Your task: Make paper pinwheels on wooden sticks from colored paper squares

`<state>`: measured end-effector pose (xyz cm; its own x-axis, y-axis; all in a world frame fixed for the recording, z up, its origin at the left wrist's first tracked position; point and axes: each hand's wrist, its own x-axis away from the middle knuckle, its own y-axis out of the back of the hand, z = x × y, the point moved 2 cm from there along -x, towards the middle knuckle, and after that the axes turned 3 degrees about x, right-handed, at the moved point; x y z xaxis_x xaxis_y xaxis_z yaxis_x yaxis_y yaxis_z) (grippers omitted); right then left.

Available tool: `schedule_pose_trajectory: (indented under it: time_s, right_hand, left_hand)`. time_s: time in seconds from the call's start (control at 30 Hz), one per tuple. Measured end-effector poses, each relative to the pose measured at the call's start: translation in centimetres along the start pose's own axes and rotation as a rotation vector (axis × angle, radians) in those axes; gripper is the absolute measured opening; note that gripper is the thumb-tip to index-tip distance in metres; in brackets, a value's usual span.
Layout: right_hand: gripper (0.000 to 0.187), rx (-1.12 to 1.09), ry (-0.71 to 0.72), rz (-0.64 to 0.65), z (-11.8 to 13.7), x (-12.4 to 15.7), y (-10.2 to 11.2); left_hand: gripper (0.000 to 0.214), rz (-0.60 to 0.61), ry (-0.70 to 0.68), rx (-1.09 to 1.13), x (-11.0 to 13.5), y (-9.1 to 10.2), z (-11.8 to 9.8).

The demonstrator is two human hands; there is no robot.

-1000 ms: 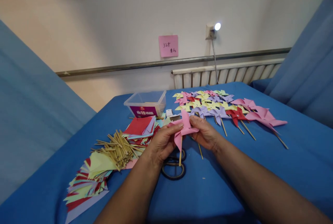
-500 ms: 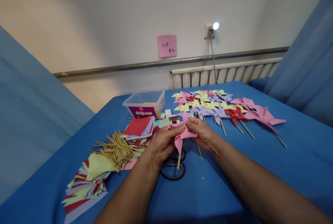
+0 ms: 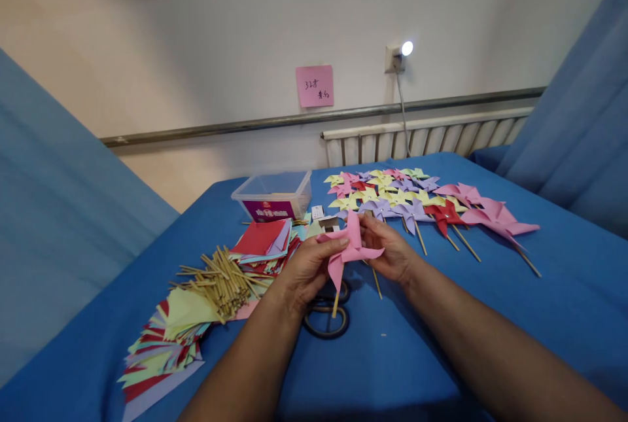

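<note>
A pink paper pinwheel [image 3: 350, 248] on a thin wooden stick is held up in front of me. My left hand [image 3: 309, 265] pinches it near the centre, thumb on the front. Just at its right side is my right hand [image 3: 385, 245], with loosely curved fingers near the upper and right blades; part of its fingers is behind the paper. Black-handled scissors [image 3: 326, 322] lie on the blue cloth under the pinwheel's stick, their blades hidden by my left hand. A small open box [image 3: 330, 224] stands behind the pinwheel.
Rows of finished pinwheels [image 3: 392, 199] lie at the back right. To the left are a heap of wooden sticks [image 3: 223, 284], stacked coloured paper squares [image 3: 260, 239] and fanned paper [image 3: 161, 350]. Behind them stands a clear plastic box [image 3: 272, 190]. Blue curtains [image 3: 59, 226] hang at both sides.
My right thumb has come off the pinwheel's centre, and the right hand has drawn back slightly to the right. The pinwheel's right blade now shows more fully. My left hand keeps its pinch.
</note>
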<state>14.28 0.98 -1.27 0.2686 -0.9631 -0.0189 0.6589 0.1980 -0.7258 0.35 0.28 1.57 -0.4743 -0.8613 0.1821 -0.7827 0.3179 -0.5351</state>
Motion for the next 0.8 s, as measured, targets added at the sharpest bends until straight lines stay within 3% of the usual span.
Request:
schedule_pose_trajectory:
  time_s: [0.5, 0.8]
  right_hand:
    - [0.032, 0.103, -0.065, 0.206, 0.89, 0.61, 0.24]
    - [0.030, 0.149, -0.010, 0.181, 0.75, 0.35, 0.12]
  left_hand:
    - [0.029, 0.128, 0.106, -0.048, 0.23, -0.66, 0.13]
    - [0.023, 0.071, 0.124, -0.069, 0.60, -0.77, -0.07]
